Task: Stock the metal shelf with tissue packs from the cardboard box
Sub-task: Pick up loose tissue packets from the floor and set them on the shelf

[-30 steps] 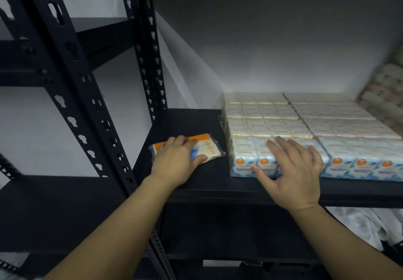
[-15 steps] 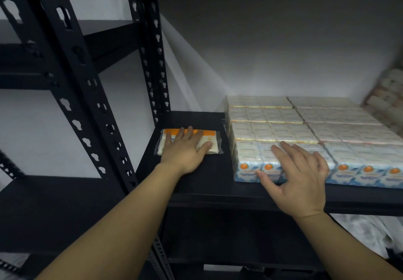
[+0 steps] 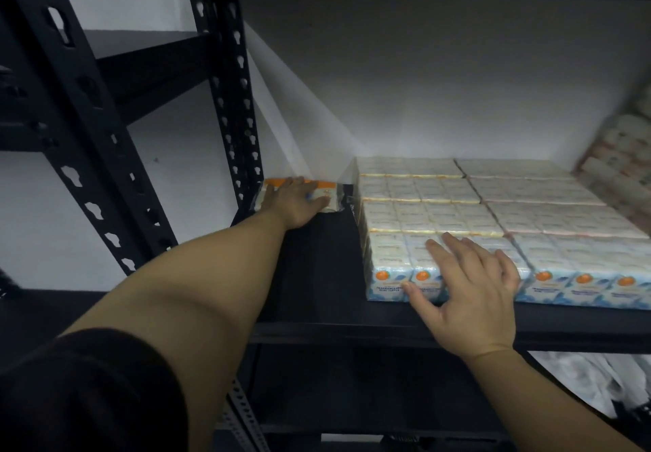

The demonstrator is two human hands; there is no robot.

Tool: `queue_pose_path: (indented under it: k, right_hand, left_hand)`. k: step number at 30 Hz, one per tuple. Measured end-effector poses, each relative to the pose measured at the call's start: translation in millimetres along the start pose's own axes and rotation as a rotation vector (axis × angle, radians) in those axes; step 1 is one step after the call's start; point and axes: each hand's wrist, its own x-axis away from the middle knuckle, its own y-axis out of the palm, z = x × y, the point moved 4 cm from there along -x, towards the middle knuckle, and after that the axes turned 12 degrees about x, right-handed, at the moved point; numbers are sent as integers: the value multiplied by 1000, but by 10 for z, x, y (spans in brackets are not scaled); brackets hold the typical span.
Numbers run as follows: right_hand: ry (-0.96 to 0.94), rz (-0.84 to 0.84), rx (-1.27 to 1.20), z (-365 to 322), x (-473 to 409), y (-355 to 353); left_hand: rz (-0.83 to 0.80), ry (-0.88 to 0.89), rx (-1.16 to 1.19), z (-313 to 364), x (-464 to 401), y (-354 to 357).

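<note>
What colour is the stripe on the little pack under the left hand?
Orange, along the pack's far edge, head view.

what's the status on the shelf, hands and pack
Left hand flat on orange pack, back-left of shelf. Right hand open on front tissue block. Nothing blocking.

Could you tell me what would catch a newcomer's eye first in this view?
Probably the block of blue-and-white tissue packs filling the black metal shelf's right side, right hand flat on its front corner. Then the orange-edged pack under the left hand, back left.
</note>
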Motion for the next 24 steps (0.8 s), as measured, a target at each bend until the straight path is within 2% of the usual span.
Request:
queue_pose_path:
  k: [7,12,16,24]
  right_hand:
    - [-1,21,3,-10,-4,-3]
    - [-3,21,7,-10,1,-4]
    - [0,10,14,-5,8,-9]
    - [-6,25,20,-5,7,4]
  left_hand:
    - [-27,5,-47,50,-99,-12]
    - [130,46,-130,158,21,-81]
    - [77,-2,-29,169,131,23]
    - [65,19,-25,185,173,-15]
